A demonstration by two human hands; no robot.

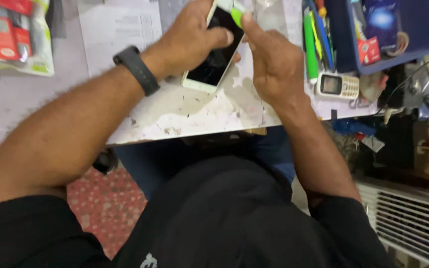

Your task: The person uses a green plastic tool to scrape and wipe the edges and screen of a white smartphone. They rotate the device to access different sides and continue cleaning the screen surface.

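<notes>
My left hand [189, 39] clamps the white phone [213, 54]; right hand [269, 64] pinches a green pick [236, 16], prob. at its 12 o'clock edge—keep it shallow.

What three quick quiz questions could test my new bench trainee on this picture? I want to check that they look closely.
1. True or false: the left hand grips the white smartphone with its dark screen facing up.
2. What does the right hand press against the phone's top edge?
A. a green pick
B. a soldering iron
C. a cloth
3. Which small device lies on the table right of the right hand, beside the blue tray?

Key: 1 true; 2 A; 3 the keypad phone.
</notes>
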